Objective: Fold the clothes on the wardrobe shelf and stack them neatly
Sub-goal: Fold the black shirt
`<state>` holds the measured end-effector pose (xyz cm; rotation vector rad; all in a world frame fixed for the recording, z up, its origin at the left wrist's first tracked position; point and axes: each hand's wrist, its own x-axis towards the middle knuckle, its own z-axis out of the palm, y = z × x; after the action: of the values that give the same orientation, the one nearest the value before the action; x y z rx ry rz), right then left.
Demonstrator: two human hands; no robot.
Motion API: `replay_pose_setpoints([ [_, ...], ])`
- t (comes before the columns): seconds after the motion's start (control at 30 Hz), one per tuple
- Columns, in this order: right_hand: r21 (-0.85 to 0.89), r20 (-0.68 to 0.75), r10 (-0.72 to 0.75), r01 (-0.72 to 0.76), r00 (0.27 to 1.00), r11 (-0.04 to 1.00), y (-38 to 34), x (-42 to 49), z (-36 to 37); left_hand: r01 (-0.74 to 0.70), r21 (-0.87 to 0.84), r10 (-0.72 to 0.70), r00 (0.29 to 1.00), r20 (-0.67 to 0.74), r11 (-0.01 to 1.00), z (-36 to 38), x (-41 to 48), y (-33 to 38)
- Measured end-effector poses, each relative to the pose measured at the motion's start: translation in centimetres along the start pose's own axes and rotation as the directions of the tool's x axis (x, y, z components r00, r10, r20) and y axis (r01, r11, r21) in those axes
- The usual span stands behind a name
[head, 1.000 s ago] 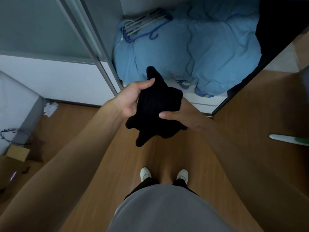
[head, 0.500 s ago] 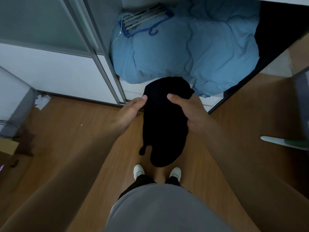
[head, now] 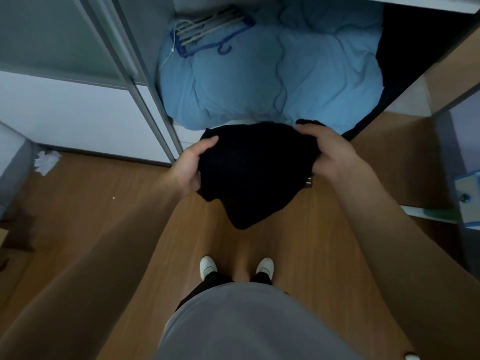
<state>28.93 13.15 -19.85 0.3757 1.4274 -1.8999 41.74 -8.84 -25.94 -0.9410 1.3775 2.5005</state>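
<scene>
My left hand [head: 193,167] is clamped on the left edge of the black garment [head: 254,172], thumb on top and fingers out of sight underneath. My right hand [head: 332,154] grips the top right corner with its fingers curled over the cloth. The garment is up in the air between them, above the wooden floor [head: 130,198], just short of the open wardrobe. Its held edge runs left to right from one hand to the other, and the loose rest droops back toward my feet in a rounded lobe.

As I judge it, the coming move turns on this: the wardrobe shelf [head: 189,137] lies straight ahead, past the garment's far edge. The right hand looks a little nearer to it than the left.

I see almost none of the shelf's surface. A bulky blue duvet [head: 272,74] covers it, with a bunch of hangers [head: 207,32] lying on the duvet at the back left. The right side of the compartment is too dark to read, and I can find no stack of folded clothes. The black cloth shows no seams or layers, so I cannot tell what garment it is or how far it is folded
</scene>
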Motion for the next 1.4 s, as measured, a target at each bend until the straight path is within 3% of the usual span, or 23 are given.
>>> replay_pose_setpoints([
  [0.1, 0.203, 0.079, -0.001, -0.015, 0.997, 0.979, 1.2, 0.6, -1.6, 0.065, -0.079, -0.064, 0.998, 0.005, 0.995, 1.2, -0.2, 0.2],
  [0.23, -0.007, 0.193, 0.070, -0.070, 0.979, 0.998, 6.1, 1.0, -2.5, 0.086, -0.137, -0.089, 0.996, -0.017, 0.987, 2.6, -0.1, 0.8],
  [0.37, -0.221, 0.357, -0.069, 0.156, 0.931, 0.963, 9.0, 1.6, -1.9, 0.067, -0.055, -0.072, 0.994, -0.087, 0.996, 2.2, 0.5, 1.8],
  [0.5, -0.380, 0.254, -0.134, 0.226, 0.958, 0.897, 9.1, 1.4, 0.0, 0.128, 0.006, -0.126, 0.984, -0.129, 0.992, 0.2, 1.0, 2.1],
  [0.63, -0.214, 0.088, -0.150, 0.166, 0.985, 0.963, 8.1, 1.4, 1.3, 0.148, 0.117, -0.157, 0.985, 0.070, 0.982, -2.7, 0.1, 1.2],
  [0.73, -0.056, 0.006, -0.031, 0.031, 1.000, 0.998, 7.1, 1.3, 1.8, 0.064, 0.209, -0.095, 0.986, 0.138, 0.976, -3.1, -0.1, -0.7],
  [0.87, 0.087, 0.176, 0.093, -0.109, 0.980, 0.990, 6.1, 0.6, 0.7, -0.041, 0.089, 0.034, 0.996, 0.084, 0.995, -1.4, 0.1, -0.9],
  [0.97, -0.121, 0.171, -0.034, 0.055, 0.985, 0.991, 6.1, 0.6, -1.0, 0.002, 0.008, -0.002, 1.000, 0.018, 1.000, -0.3, 0.4, 0.0],
  [1.07, -0.404, 0.086, -0.146, 0.169, 0.986, 0.899, 5.8, 0.8, -1.8, 0.023, 0.131, -0.014, 0.998, -0.066, 0.991, 0.2, 1.0, 0.9],
  [1.2, -0.460, -0.061, -0.198, 0.148, 0.978, 0.875, 4.6, 1.2, -2.1, 0.056, 0.229, -0.006, 0.976, -0.217, 0.972, -0.8, 1.6, 1.8],
  [1.3, -0.494, -0.114, -0.203, 0.122, 0.973, 0.861, 4.5, 1.4, -1.5, 0.080, 0.279, -0.005, 0.965, -0.261, 0.957, -1.4, 1.9, 2.0],
  [1.4, -0.516, -0.154, -0.199, 0.093, 0.968, 0.851, 4.4, 1.7, -1.1, 0.034, 0.221, 0.026, 0.965, -0.262, 0.975, -1.6, 1.9, 1.7],
])
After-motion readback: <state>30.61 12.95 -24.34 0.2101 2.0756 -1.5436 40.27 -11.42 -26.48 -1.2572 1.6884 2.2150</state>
